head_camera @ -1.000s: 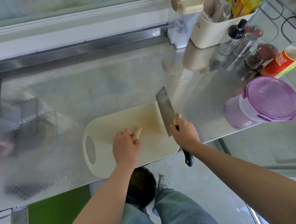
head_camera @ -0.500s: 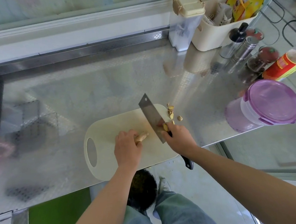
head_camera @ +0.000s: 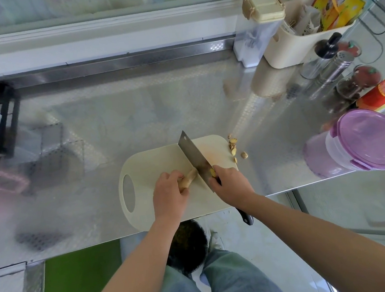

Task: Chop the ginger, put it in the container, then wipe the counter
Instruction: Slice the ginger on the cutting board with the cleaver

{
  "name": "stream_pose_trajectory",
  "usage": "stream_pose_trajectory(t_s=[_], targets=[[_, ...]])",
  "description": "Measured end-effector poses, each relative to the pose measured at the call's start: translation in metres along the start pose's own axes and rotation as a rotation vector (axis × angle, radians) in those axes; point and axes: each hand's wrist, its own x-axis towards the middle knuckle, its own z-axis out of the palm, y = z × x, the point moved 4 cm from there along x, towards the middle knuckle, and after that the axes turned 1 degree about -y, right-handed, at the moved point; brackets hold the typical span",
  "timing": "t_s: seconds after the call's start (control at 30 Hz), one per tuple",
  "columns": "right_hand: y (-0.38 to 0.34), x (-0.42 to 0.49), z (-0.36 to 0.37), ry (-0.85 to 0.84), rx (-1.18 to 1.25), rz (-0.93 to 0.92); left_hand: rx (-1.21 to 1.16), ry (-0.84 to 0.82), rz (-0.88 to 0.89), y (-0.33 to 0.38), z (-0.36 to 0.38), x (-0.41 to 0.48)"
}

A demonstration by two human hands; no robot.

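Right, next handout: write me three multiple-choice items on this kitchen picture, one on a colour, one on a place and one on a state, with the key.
1. What colour is the container's lid?
A. green
B. purple
C. red

2. Where do the cut ginger pieces lie?
A. in the container
B. by the cutting board's far right corner, some on the counter beside it
C. next to the board's handle hole

3. What is the left hand doing?
A. gripping the ginger root
B. lying flat on the counter
C. lifting the lid

Key:
1 B: the lid is plainly purple.
2 B: the pieces are scattered at that corner, and at least one is off the board.
3 A: its fingers curl round the root while the right hand holds the cleaver at the root's tip.
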Motion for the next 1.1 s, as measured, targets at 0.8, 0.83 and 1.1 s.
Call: stream_pose_trajectory(t_s=[0.8, 0.83, 1.1], targets=[[0.009, -0.006, -0.005, 0.009, 0.059, 0.068, 0.363, 0.032, 0.433, 0.022, 0.005, 0.0], [0.01, -0.007, -0.004, 0.008, 0.062, 0.067, 0.379, 0.042, 0.424, 0.024, 0.003, 0.001], [0.011, -0.011, -0.003, -0.001, 0.06, 0.055, 0.393, 0.014, 0.382, 0.021, 0.004, 0.004]])
